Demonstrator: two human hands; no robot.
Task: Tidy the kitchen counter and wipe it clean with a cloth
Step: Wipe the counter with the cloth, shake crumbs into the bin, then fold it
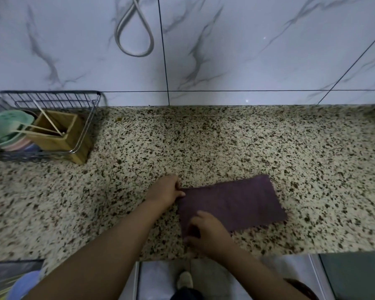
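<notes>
Near the desk's front edge lies a folded purple cloth; the left hand pinches its far-left corner, the right hand grips the near-left corner.

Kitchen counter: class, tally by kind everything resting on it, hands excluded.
Folded purple cloth: 1
Black wire dish rack: 1
Square bamboo utensil holder: 1
Total: 3

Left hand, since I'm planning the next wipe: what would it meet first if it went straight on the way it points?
The purple cloth: the left hand already pinches its left edge, fingers pointing right.
</notes>
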